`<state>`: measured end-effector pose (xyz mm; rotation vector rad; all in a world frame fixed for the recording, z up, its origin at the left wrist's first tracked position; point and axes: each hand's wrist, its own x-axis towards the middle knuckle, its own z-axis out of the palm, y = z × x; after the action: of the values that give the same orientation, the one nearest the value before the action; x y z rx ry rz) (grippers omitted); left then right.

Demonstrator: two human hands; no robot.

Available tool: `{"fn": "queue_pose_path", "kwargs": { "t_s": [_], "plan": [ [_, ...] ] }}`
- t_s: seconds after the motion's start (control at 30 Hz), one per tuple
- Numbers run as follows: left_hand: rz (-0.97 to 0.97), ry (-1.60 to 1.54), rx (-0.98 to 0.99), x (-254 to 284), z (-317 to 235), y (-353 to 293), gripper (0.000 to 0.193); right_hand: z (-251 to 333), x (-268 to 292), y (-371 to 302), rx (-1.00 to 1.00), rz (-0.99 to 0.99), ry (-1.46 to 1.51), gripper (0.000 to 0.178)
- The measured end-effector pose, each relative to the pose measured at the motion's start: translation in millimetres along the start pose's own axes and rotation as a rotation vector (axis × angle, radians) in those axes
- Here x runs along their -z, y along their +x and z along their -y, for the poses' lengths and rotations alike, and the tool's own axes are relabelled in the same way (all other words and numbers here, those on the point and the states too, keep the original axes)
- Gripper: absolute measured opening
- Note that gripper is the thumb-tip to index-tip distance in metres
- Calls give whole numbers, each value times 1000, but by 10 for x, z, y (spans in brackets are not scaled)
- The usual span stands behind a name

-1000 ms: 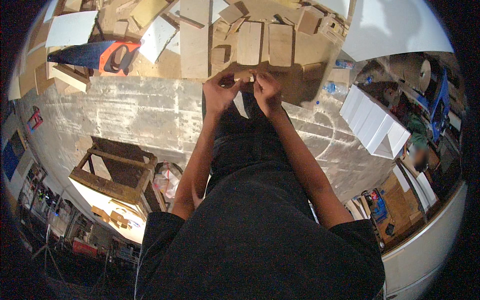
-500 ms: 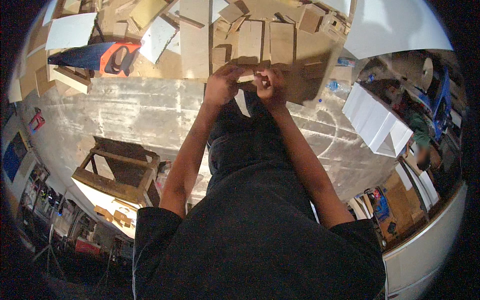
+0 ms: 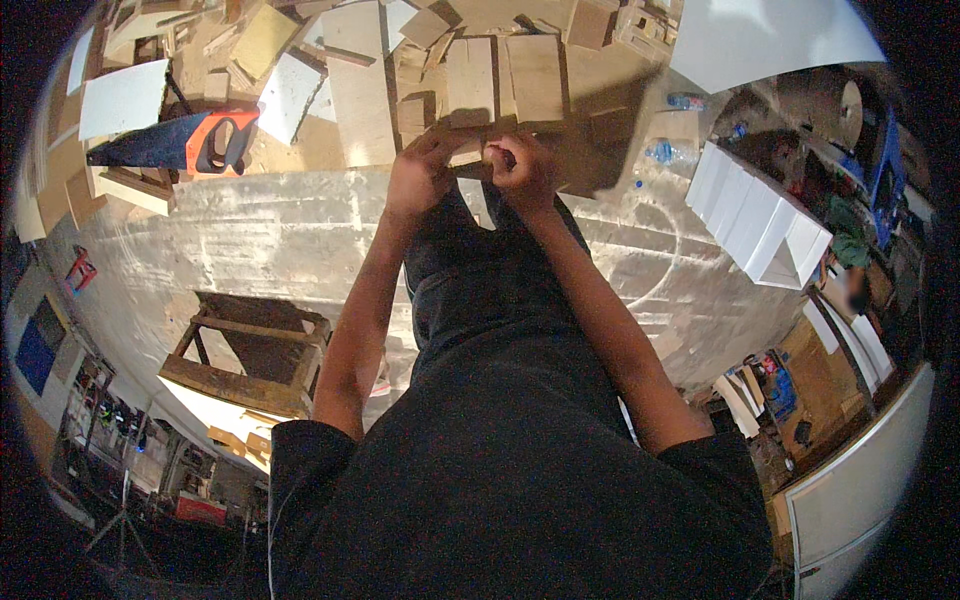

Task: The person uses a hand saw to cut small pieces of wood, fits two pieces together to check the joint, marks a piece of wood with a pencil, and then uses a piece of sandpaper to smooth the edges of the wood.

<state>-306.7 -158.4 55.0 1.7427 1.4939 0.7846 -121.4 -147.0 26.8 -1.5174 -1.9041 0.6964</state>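
Both my hands meet at the near edge of a wood-littered work table [image 3: 310, 150]. My left hand [image 3: 418, 178] is closed, its fingers stretching toward the right one. A small pale strip of wood [image 3: 467, 156] shows between the two hands, its ends covered by fingers. My right hand [image 3: 524, 176] is curled in a pinch at the strip's other end; whatever else lies inside the curl is hidden. Just beyond them lie two flat wooden boards [image 3: 471, 82] side by side, with a smaller wood block [image 3: 411, 115] to their left.
A handsaw [image 3: 165, 143] with an orange handle lies at the table's left. White panels and wood offcuts spread across the top. A wooden frame stool [image 3: 240, 385] stands on the floor at left, a white box [image 3: 757, 215] at right. Plastic bottles [image 3: 665, 151] lie near the table's right edge.
The view has shifted a little, so the table and tools sit slightly farther left. My hands stay together at the table edge, the right one turned and curled more tightly.
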Motion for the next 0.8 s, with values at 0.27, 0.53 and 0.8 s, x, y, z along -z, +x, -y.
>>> {"fn": "queue_pose_path", "kwargs": {
  "t_s": [0.27, 0.53, 0.8],
  "plan": [
    [-32, -35, 120, -80, 5, -34, 55, -11, -27, -27, -33, 30, 42, 7],
    [-123, -14, 113, -139, -16, -67, 49, -95, -85, -38, 31, 42, 140, 35],
    [-132, -90, 255, -132, 19, -109, 44, -167, -109, -102, 75, 168, -78, 43]
  ]
}}
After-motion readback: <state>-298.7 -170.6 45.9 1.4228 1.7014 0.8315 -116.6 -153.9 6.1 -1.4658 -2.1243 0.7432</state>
